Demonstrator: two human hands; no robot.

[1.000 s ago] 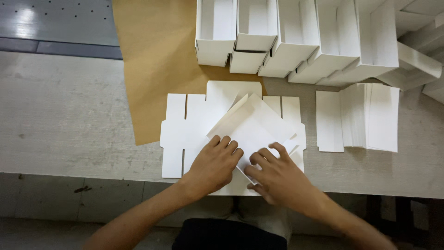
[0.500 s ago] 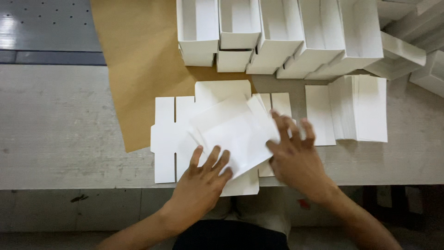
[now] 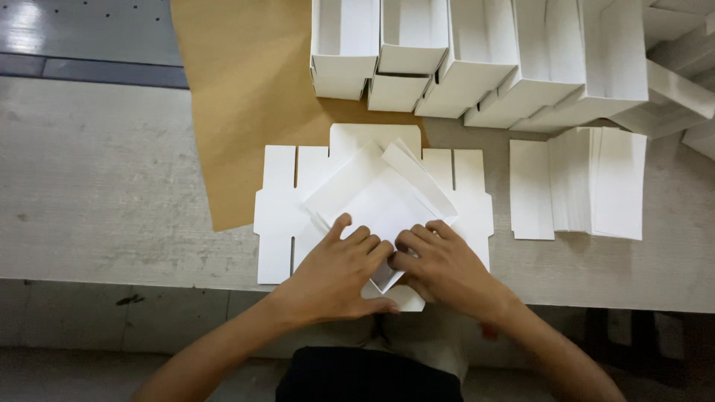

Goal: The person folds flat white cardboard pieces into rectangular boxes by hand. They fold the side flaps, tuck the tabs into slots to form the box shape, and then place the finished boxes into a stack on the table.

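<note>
Counter [image 3: 112, 193] lies bare to your left; open white boxes [image 3: 477, 59] crowd the back edge, a flat stack [image 3: 596, 182] sits to your right. Your left hand [image 3: 339, 272] and right hand [image 3: 439, 268] press side by side, fingers flat, grip loose, on a white folded sheet [image 3: 376, 197]. It lies angled atop the slotted flat blank [image 3: 279, 216], near the front edge.

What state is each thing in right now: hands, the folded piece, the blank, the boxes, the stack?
Left hand: flat, pressing the folded white card piece.
Right hand: flat, pressing the same piece.
Folded white card piece: partly folded, lying askew on the blank.
Flat white die-cut card blank: unfolded, flat on the table.
Assembled white card boxes: folded up, open-topped, in a row.
Stack of white card sheets: flat, piled.
Brown paper sheet: spread flat.
</note>
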